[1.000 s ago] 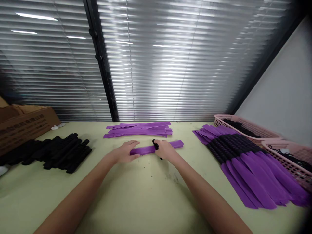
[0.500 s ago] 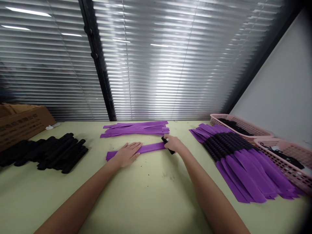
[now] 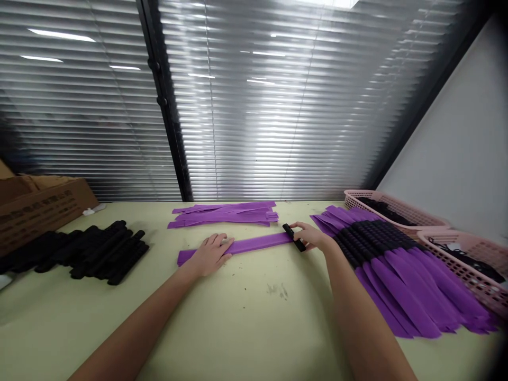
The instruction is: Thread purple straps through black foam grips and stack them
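A purple fabric strip (image 3: 260,243) lies across the middle of the table, running slightly uphill to the right. My left hand (image 3: 210,255) rests on its left part, fingers apart and a little bent, pressing it to the tabletop. At the strip's right end, my right hand (image 3: 313,236) is closed on a short black bar-shaped piece (image 3: 294,238), pinched between thumb and fingers. That piece stands crosswise over the strip's end; whether the strip passes through it I cannot tell. Behind them lies a pile of loose purple strips (image 3: 226,214).
Black bar-shaped pieces (image 3: 107,251) are heaped at the left beside a cardboard box (image 3: 67,203). On the right, purple strips with black middles (image 3: 413,286) lie in an overlapping row. Two pink baskets (image 3: 428,219) (image 3: 472,243) with black items stand beyond. Blinds (image 3: 254,132) rise behind the table.
My right hand has moved right with the black piece, and more of the purple strip shows between my hands. My left hand stays on the strip, its fingers more bent. The view has shifted slightly.
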Tool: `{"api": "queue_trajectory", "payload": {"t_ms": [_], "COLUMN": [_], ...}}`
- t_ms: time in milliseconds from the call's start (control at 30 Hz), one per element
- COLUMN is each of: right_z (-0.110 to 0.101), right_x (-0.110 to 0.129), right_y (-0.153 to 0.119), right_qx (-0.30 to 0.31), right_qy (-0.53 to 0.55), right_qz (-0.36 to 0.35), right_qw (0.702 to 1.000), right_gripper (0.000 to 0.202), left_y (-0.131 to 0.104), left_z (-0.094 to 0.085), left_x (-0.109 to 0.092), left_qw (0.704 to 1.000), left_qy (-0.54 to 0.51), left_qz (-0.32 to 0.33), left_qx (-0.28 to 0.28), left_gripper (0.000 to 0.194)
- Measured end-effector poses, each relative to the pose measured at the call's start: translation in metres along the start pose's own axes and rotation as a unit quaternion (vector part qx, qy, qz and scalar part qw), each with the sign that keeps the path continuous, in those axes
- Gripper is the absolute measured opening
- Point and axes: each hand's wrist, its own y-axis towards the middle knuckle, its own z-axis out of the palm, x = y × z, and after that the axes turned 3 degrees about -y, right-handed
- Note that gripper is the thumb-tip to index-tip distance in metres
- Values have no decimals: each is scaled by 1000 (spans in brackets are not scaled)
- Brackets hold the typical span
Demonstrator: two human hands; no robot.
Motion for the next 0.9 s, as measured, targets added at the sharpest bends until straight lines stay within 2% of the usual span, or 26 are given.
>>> {"api": "queue_trajectory", "payload": {"t_ms": [200,367,533,700,900], "right_z": [-13,-18,-17,-17,-18], "right_x": [-44,-57,-59,-62,-64], "right_y": [-1,8,11,12,16], "right_qx": [-31,-15,-12,-9,2], "right_qy": [212,402,447,488,523], "right_qz": [-100,-104,-102,-110,-107], "right_qw": [972,910,889,866,845], "right_gripper": [42,34,29,28,29], "left_y": [-1,4,6,6,8], "left_z": [-5,-8,-6,-4,-10], "left_x": [-3,-9,-19,-23,-30], "left_qw": [999,990,981,978,980], "left_qy": [40,139,192,204,197], "left_qz": [1,26,39,36,15], "left_qx": [-4,0,12,14,24], "left_gripper": [51,35,23,25,23]}}
